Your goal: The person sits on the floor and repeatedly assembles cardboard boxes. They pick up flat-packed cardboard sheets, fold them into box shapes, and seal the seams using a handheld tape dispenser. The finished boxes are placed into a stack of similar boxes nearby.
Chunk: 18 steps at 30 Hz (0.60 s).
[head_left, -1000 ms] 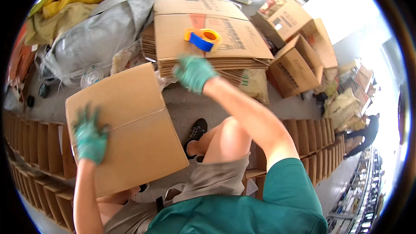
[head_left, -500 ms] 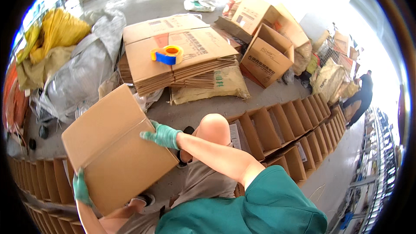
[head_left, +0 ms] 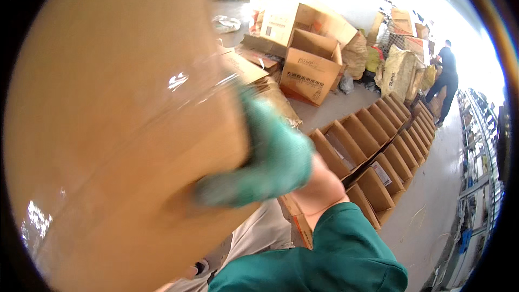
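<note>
A brown cardboard box [head_left: 119, 108] fills the left side of the view, very close and tilted. Shiny clear tape runs over its seam. My right hand [head_left: 270, 154], in a green knitted glove, grips the box's right edge; the thumb lies on the near face and the fingers wrap behind it, smeared by motion. My left hand is out of sight, as the box covers that side. Past my right forearm stand rows of open cardboard boxes [head_left: 373, 135] on the floor.
Beyond lie large open cartons [head_left: 310, 70], stuffed sacks [head_left: 399, 73] and the visible end of a flattened carton stack [head_left: 242, 66]. Another person [head_left: 446, 76] in dark clothes stands far right. A metal roller rack [head_left: 481, 184] runs along the right side.
The box has come up much closer to the view, hiding the tape dispenser, most of the carton stack and my left hand. My right hand has risen with it. The view has turned right.
</note>
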Motion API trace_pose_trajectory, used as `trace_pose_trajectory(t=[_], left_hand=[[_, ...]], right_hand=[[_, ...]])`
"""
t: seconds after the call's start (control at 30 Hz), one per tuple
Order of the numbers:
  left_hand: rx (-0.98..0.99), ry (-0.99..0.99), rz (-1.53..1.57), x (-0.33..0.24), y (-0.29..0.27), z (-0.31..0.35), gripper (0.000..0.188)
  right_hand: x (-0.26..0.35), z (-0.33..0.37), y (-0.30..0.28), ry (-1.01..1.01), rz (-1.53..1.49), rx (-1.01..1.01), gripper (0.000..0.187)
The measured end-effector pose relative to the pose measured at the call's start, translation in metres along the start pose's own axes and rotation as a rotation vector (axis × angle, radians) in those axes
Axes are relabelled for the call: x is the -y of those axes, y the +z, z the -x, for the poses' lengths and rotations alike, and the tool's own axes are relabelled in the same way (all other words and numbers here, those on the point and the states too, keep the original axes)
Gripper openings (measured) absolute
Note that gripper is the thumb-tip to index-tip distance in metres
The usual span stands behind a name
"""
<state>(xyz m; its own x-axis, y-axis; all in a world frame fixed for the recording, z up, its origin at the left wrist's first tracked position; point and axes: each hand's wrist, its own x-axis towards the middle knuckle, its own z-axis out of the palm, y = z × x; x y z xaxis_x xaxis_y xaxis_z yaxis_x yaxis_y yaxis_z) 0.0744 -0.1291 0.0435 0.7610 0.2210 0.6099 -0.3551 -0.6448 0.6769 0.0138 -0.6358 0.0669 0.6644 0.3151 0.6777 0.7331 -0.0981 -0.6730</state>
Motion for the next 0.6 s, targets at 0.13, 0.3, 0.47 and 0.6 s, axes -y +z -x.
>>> trace_pose_trajectory(t=[0.13,0.3,0.47,0.6], left_hand=[[0.05,0.522,-0.138,-0.116,0.107,-0.097,0.055],[-0.024,0.98,-0.455,-0.249,0.319,-0.099,0.065],[0.521,0.812,-0.034,-0.132,0.361,-0.04,0.062],[0.94,0.5,-0.281,-0.003,0.324,0.031,0.061]], right_hand=[[0.021,0.004,-0.146,-0.129,0.178,-0.516,0.08],[-0.013,0.051,-0.428,0.402,1.76,-0.886,0.067],[-0.099,0.152,-0.293,0.916,1.354,-0.27,0.025],[-0.193,0.252,-0.203,0.978,1.163,0.021,0.034]])
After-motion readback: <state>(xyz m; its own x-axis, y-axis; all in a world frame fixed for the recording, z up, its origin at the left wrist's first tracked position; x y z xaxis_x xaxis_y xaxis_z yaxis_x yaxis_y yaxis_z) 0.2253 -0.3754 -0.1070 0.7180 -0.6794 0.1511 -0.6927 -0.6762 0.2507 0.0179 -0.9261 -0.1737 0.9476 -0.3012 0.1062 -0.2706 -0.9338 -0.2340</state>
